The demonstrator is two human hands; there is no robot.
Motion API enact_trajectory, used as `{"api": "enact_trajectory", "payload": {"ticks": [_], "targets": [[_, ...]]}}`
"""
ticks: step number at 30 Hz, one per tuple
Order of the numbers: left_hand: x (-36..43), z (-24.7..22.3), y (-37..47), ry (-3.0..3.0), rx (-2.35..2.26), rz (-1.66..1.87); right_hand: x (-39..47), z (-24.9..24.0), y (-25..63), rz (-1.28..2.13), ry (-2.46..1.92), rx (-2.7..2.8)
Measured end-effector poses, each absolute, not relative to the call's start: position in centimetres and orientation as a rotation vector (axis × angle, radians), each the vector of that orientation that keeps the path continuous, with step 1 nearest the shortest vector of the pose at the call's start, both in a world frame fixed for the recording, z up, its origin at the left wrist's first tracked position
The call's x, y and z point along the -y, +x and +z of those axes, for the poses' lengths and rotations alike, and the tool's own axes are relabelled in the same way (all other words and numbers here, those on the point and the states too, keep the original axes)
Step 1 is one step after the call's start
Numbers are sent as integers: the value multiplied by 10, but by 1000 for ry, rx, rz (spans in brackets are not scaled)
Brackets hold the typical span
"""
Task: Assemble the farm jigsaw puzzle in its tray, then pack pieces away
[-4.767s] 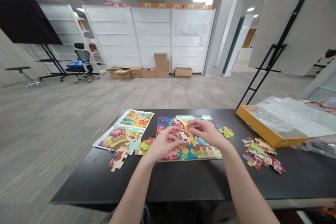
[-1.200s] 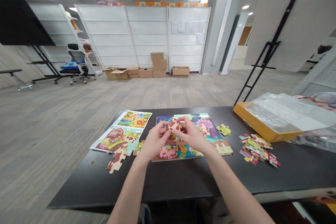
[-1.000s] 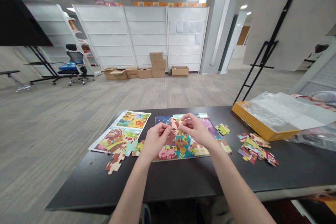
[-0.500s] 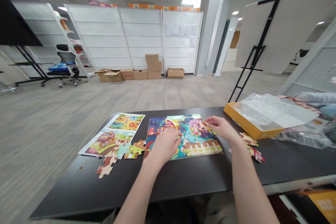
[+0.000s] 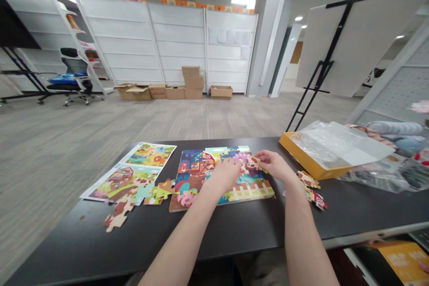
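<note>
Since the earlier frame, the left hand [image 5: 225, 175] has moved over the puzzle board [image 5: 192, 157] toward the right hand [image 5: 275, 165]. The right fingertips seem to pinch the spotted piece [image 5: 252, 166] by its right edge, above the board's right part; whether the left fingers grip it, I cannot tell. In my judgement, the step in hand is joining spotted pieces, and the next move calls for careful alignment of the edges. Both palms face down, left fingers extended, right wrist bent inward. Farther out, loose pieces [image 5: 119, 212] lie left, near the printed sheet [image 5: 134, 169].
</note>
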State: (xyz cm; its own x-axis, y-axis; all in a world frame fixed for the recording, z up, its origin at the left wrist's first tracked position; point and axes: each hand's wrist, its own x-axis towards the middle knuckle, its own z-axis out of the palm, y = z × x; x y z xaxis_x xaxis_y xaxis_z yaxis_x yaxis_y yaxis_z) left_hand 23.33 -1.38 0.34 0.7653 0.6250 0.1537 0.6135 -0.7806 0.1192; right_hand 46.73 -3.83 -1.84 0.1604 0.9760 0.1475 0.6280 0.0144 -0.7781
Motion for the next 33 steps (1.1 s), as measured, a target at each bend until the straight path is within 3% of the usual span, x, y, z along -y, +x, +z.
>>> {"api": "enact_trajectory", "payload": {"ticks": [33], "targets": [[6, 8, 199, 2775, -1102, 367, 44, -7, 458, 320, -2081, 1764]]}}
